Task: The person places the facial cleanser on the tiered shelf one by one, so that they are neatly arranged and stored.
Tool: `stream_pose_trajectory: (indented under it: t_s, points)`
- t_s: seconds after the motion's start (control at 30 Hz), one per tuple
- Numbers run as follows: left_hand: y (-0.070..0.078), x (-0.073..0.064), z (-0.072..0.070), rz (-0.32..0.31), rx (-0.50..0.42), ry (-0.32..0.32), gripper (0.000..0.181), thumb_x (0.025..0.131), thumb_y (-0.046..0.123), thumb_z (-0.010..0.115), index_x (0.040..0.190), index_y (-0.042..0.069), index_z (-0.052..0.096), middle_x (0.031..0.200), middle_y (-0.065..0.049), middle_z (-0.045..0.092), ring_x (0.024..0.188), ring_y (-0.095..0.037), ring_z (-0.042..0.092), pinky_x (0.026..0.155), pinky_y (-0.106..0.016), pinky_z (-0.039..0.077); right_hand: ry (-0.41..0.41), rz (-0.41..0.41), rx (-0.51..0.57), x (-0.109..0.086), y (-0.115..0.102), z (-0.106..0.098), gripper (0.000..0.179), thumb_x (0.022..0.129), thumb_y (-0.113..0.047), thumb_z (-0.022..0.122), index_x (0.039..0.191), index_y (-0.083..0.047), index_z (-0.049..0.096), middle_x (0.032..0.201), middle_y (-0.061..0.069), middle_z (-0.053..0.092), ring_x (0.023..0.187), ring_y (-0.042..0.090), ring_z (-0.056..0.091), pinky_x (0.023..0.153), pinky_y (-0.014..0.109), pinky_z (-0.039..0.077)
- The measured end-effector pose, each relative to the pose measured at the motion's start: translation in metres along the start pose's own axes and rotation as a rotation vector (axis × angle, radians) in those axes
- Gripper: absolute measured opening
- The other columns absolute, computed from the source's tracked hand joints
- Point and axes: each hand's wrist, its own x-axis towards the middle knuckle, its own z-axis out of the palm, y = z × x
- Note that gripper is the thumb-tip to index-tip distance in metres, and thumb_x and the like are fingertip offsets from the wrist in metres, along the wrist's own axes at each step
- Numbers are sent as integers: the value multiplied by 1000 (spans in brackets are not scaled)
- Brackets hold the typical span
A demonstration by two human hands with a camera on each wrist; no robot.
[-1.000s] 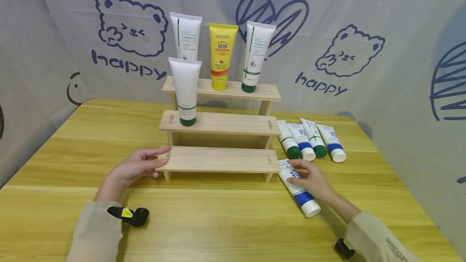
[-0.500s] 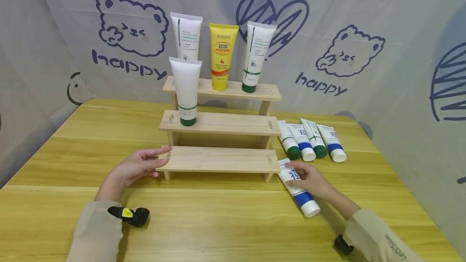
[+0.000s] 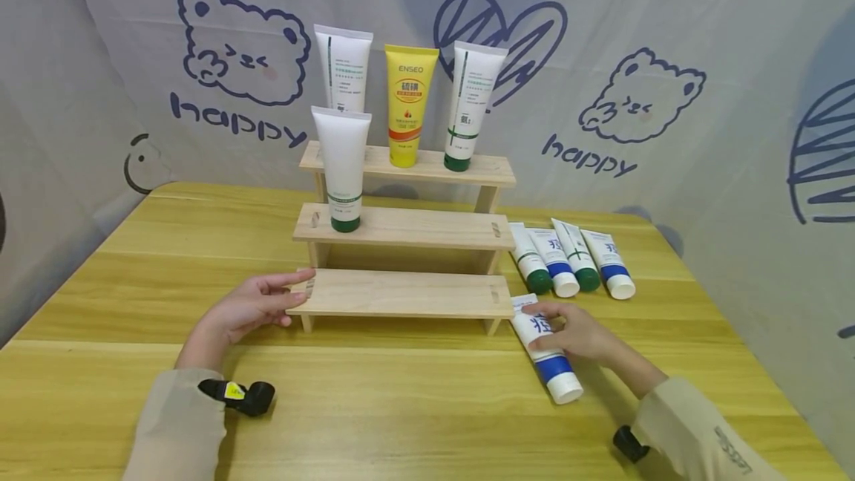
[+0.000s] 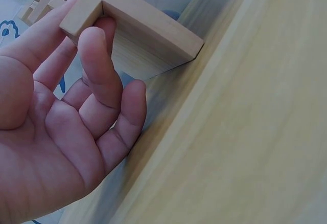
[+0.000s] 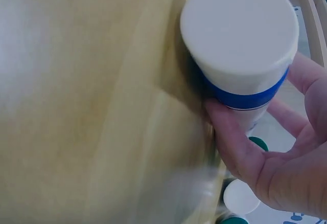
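1. Gripping the blue-banded tube [image 3: 554, 367], our right hand [image 3: 573, 329] has it between thumb and fingers, just off the right front corner of the wooden stand [image 3: 404, 293].
2. We see that tube at a slant, white cap toward us, sealed end toward the stand; whether it touches the desk [image 3: 374, 414] we cannot tell.
3. Over in the right wrist view, the cap looms large, and we spot fingers on either side of the tube, close to the blue band.
4. Across on the other side, our left hand [image 3: 257, 303] pinches the left end of the bottom step, its lower fingers curled beneath.
5. Up on the top step we have three tubes upright: a white one at left [image 3: 345, 65], the yellow tube [image 3: 409, 106] in the middle, a green-capped one at right [image 3: 470, 106].
6. One step down, a plain white tube [image 3: 344, 162] stands on its green cap near the left end, partly hiding the one behind.
7. Beyond our right hand, four more tubes lie side by side on the desk: green cap [image 3: 537, 280], white cap [image 3: 566, 284], green cap [image 3: 587, 278], white cap [image 3: 622, 286].
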Motion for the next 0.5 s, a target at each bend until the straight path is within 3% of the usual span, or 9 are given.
stream_pose_trajectory:
  t_s: [0.1,0.17,0.4,0.5]
  points:
    - [-1,0,0,1,3,-2,53,85,14,62,132,2,40,144,-19,17,58,-7,45,63,-23,48,21,62,15,0,0,2,56,72,-15,74,123,-2,52,106,18,48,87,27,44,63,30,41]
    - [-1,1,-1,1,4,-5,54,85,15,62,133,2,41,143,-20,17,58,-7,45,63,-23,48,39,83,17,0,0,4,55,72,-14,74,122,-2,53,104,17,47,88,27,43,63,29,41]
    - [-3,-1,-3,54,6,-54,47,84,19,63,129,13,50,144,-23,13,61,-6,48,64,-24,49,82,146,53,-1,-4,3,53,73,-11,72,121,-4,50,109,23,43,85,30,47,51,33,46]
    - [-2,-1,-3,50,0,-51,48,84,19,63,130,11,48,144,-23,13,61,-7,49,64,-24,49,108,154,60,-2,-8,-1,52,73,-11,72,119,-5,48,115,27,40,83,31,49,48,35,47]
